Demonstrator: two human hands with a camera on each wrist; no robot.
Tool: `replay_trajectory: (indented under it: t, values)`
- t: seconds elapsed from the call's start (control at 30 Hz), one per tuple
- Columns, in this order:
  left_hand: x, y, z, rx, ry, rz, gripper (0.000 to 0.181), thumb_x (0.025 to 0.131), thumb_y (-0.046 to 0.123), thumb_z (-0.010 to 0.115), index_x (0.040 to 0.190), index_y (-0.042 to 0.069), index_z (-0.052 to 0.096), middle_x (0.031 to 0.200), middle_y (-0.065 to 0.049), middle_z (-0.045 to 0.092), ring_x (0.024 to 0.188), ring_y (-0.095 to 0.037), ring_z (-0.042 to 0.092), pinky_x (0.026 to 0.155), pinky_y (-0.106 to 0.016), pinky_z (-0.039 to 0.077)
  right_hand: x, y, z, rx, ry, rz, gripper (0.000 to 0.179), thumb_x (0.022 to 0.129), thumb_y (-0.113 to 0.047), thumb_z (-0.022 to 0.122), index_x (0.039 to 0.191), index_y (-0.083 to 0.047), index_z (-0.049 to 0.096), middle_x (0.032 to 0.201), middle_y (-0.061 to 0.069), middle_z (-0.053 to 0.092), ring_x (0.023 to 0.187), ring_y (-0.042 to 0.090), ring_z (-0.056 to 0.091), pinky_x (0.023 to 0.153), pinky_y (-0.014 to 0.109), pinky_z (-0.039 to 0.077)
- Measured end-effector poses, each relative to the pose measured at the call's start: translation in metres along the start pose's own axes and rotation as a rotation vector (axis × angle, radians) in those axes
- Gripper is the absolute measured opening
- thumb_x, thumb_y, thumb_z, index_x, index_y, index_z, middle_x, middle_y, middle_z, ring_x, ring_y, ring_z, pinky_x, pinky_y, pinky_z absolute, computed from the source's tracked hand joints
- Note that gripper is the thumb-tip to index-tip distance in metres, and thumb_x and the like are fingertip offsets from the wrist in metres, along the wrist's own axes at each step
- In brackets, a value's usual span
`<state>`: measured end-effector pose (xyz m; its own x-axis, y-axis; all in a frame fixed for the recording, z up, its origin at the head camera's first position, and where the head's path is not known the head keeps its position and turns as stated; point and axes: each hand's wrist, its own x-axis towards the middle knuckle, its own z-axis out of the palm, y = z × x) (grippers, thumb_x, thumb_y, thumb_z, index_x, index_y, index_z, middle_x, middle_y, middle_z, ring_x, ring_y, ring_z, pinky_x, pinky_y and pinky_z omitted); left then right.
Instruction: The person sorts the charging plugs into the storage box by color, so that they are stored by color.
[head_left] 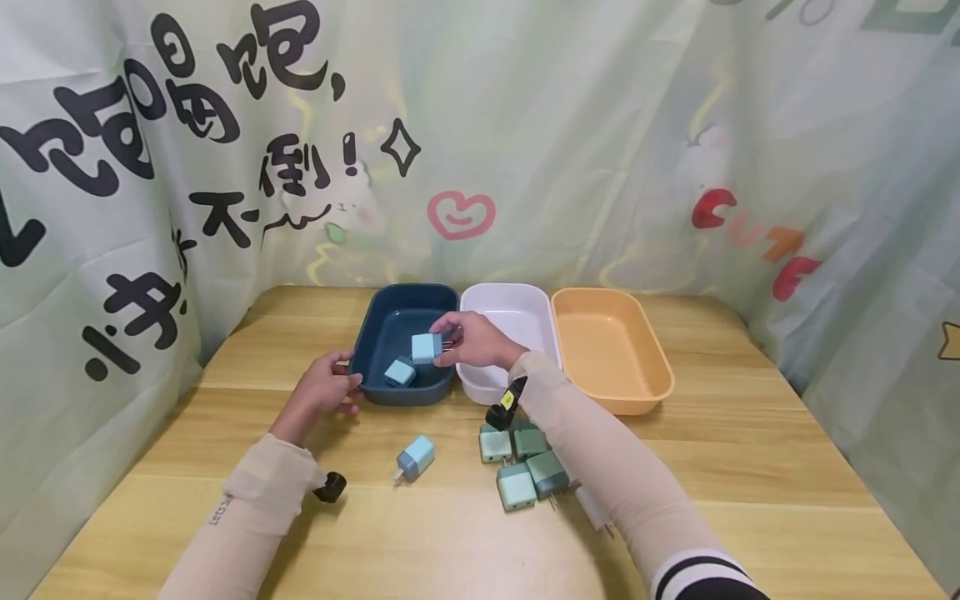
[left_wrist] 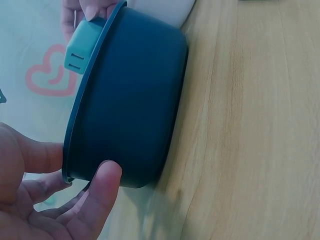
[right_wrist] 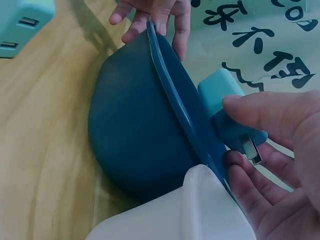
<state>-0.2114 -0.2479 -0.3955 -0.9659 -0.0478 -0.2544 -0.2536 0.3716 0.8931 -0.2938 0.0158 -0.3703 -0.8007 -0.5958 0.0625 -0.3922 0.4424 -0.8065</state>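
Right hand [head_left: 483, 340] pinches a boxy two-tone blue plug adapter [head_left: 426, 348] over a deep, rounded dark blue tray [head_left: 382, 333]

Nearest on the pale wood-grain table [head_left: 360, 542], a white adapter [head_left: 592, 507] lies partly hidden by the beige right sleeve [head_left: 600, 458]. Just beyond it sits a cluster of boxy two-tone green adapters [head_left: 517, 487], close together. Well apart, to the left, a light-and-dark blue adapter [head_left: 416, 457] lies alone with its prongs towards the person.

Farther off, the left hand [head_left: 322, 385] grips the near left part of the dark blue tray's rim, some fingers against the outer wall. Inside rests a light blue adapter [head_left: 400, 372]. The right hand's thumb and fingers hold the two-tone blue plug adapter at the tray's right side, metal prongs towards the palm.

A rounded white tray [head_left: 517, 312] and a rounded orange tray [head_left: 615, 350] stand to the right, in a row. Behind hangs a pale green printed cloth [head_left: 562, 125].
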Motion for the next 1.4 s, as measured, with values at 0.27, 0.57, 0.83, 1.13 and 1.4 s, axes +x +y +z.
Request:
replay_trajectory:
  t: [0.27,0.57,0.83,1.13,1.4]
  values:
    - [0.0,-0.001,0.0,-0.004,0.005,0.001,0.057,0.099,0.002,0.05,0.151,0.003,0.027,0.13,-0.025,0.043,0.095,-0.034,0.058,0.067,-0.036,0.058,0.008,0.0,0.0,0.002,0.023,0.015,0.042,0.078,-0.01,0.082,0.116,-0.006,0.063,0.108,0.008,0.06,0.09,0.021,0.063,0.079,0.026,0.055]
    - [0.0,-0.001,0.0,-0.007,0.006,0.004,0.056,0.099,0.003,0.05,0.15,0.003,0.028,0.13,-0.025,0.044,0.093,-0.033,0.059,0.068,-0.037,0.058,0.02,0.004,0.001,0.003,0.043,0.045,0.043,0.079,-0.012,0.082,0.117,-0.008,0.064,0.113,0.01,0.06,0.091,0.022,0.062,0.082,0.028,0.054]
    - [-0.001,0.001,0.0,-0.013,-0.005,0.009,0.057,0.099,0.003,0.051,0.151,0.003,0.028,0.128,-0.025,0.044,0.092,-0.032,0.059,0.067,-0.037,0.058,0.026,0.002,0.001,0.009,0.053,0.077,0.043,0.078,-0.012,0.082,0.117,-0.008,0.063,0.113,0.007,0.058,0.094,0.023,0.061,0.084,0.029,0.054]
    - [-0.001,0.002,0.0,-0.014,0.0,0.002,0.057,0.099,0.003,0.051,0.151,0.004,0.028,0.129,-0.024,0.043,0.092,-0.032,0.06,0.067,-0.037,0.058,0.028,0.004,0.001,0.006,0.056,0.104,0.045,0.079,-0.014,0.082,0.119,-0.009,0.063,0.117,0.008,0.058,0.096,0.023,0.06,0.085,0.03,0.054]
    - [0.001,0.0,0.001,-0.006,0.009,-0.002,0.057,0.099,0.003,0.051,0.151,0.004,0.029,0.129,-0.024,0.043,0.093,-0.033,0.06,0.067,-0.037,0.058,0.029,0.007,0.001,0.009,0.063,0.1,0.043,0.078,-0.013,0.082,0.116,-0.008,0.063,0.113,0.006,0.059,0.095,0.022,0.061,0.084,0.029,0.054]
